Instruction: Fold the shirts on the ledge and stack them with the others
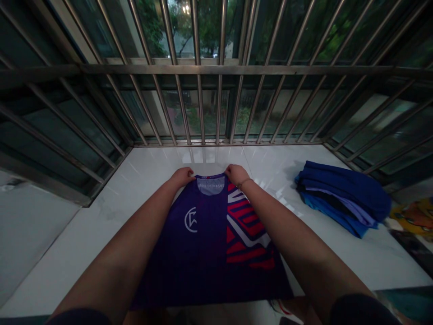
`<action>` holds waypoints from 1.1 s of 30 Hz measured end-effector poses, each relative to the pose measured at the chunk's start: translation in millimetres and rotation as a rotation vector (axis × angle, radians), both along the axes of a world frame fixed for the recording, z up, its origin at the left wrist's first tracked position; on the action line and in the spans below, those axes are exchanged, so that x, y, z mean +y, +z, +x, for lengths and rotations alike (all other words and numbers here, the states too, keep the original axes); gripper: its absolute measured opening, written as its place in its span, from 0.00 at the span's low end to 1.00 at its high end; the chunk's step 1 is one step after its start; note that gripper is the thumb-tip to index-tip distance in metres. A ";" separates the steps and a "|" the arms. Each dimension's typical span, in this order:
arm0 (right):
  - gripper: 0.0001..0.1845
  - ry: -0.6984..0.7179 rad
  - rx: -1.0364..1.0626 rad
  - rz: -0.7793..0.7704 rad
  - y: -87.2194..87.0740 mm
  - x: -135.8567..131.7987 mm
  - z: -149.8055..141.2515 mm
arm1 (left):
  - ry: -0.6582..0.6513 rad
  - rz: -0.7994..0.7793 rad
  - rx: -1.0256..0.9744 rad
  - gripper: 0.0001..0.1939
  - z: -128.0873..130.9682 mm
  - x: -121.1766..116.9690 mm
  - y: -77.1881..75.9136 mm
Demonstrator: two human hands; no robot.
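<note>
A dark purple sports shirt (209, 234) lies spread on the white ledge (142, 162), collar toward the window. White lettering marks its left part, and a red and white pattern covers the right. My left hand (183, 176) pinches the shirt by the shoulder just left of the collar. On the collar's other side, my right hand (237, 172) grips the other shoulder between thumb and fingers; a thin band circles that wrist. The shirt's lower end hangs over the near edge of the ledge.
A stack of folded blue and purple clothes (341, 194) rests on the ledge at the right. Beyond it is a yellow printed item (414, 216). Metal window bars (199, 70) enclose the ledge at the back and both sides.
</note>
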State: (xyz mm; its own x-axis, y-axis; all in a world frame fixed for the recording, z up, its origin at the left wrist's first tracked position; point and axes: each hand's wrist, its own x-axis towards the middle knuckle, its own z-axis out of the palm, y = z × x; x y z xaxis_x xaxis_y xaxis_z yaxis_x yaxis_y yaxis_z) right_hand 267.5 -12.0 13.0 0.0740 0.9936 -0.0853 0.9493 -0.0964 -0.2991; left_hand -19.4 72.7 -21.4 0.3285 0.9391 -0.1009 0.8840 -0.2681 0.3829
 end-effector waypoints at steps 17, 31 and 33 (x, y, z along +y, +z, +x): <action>0.12 0.342 0.246 0.435 16.2 -243.0 4.1 | -0.359 0.400 -0.281 0.10 -89.8 -245.8 49.9; 0.07 0.402 -0.019 0.180 -28.8 -275.6 -31.4 | -0.230 0.267 -0.265 0.09 -87.8 -318.3 -7.5; 0.08 0.408 -0.035 0.212 -23.3 -278.9 -31.0 | -0.219 0.265 -0.310 0.09 -90.6 -318.3 -7.6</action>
